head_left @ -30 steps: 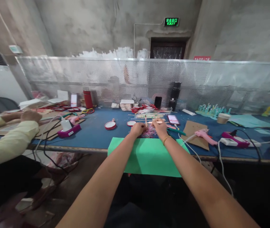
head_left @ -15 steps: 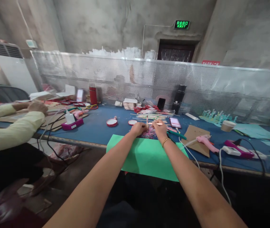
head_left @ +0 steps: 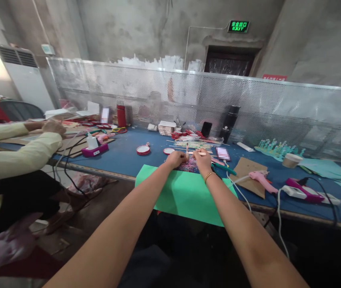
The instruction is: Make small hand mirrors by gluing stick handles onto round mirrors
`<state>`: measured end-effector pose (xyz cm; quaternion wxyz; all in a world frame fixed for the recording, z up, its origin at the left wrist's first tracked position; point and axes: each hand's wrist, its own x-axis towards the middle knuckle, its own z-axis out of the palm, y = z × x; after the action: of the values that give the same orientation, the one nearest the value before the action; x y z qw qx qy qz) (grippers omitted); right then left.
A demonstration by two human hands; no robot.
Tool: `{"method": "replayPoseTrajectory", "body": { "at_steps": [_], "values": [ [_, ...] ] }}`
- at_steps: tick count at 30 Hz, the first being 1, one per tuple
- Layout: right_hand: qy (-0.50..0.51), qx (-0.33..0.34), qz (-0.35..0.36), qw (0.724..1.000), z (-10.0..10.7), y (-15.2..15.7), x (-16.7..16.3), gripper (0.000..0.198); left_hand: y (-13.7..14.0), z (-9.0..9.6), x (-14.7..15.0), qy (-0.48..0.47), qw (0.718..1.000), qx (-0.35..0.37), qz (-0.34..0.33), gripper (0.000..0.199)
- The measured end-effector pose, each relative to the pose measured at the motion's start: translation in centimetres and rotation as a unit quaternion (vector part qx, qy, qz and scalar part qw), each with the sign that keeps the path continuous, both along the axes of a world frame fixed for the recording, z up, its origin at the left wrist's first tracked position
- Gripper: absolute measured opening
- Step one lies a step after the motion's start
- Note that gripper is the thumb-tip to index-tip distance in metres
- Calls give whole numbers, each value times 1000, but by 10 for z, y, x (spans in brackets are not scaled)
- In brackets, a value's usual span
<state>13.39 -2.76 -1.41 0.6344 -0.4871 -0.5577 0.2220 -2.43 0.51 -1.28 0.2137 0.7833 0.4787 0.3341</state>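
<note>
My left hand (head_left: 176, 159) is closed, pinching a thin upright light-brown strip (head_left: 187, 149) that looks like a wooden craft stick. Close on its right, my right hand (head_left: 203, 161) has its fingers closed round a pale pen-like stick (head_left: 200, 153), tip toward the strip. Between and below both hands lies a tangle of pink and purple threads (head_left: 190, 165). A green sheet (head_left: 182, 196) hangs over the table's front edge under my forearms. Just behind my left hand sits a round red-rimmed white lid (head_left: 168, 151). Several thin sticks (head_left: 188, 144) lie behind the hands.
A pink glue gun (head_left: 262, 181) rests on cardboard (head_left: 245, 168) at right, near a purple power strip (head_left: 305, 191) with trailing cords. A phone (head_left: 223, 153), black bottle (head_left: 230, 124) and paper cup (head_left: 292, 160) stand around. A co-worker's sleeve (head_left: 38, 150) is at left.
The view has turned slightly, so the scene sits a little further right and the back a little higher. Both hands keep their holds with little movement.
</note>
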Motion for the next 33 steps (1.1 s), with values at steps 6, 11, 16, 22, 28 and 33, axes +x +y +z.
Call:
{"method": "replayPoseTrajectory", "body": {
  "at_steps": [6,11,16,22,28,33],
  "values": [
    [-2,-10,-29,1000,3,-5,1,13,1,-1,-1,5,1000,4,-11,22],
    [30,13,6,999,4,-5,-2,12,5,-5,-1,-7,1000,5,-11,23],
    [40,13,-13,999,-2,1,1,12,7,-6,0,11,1000,1,3,22],
    [55,10,-7,998,-2,1,1,13,2,-3,1,9,1000,-7,-6,23],
    [47,13,7,999,-2,-1,1,11,-3,-1,2,19,1000,-3,1,23],
    [31,1,-22,999,-2,0,3,11,-5,1,2,23,1000,-6,-5,24]
  ]
}}
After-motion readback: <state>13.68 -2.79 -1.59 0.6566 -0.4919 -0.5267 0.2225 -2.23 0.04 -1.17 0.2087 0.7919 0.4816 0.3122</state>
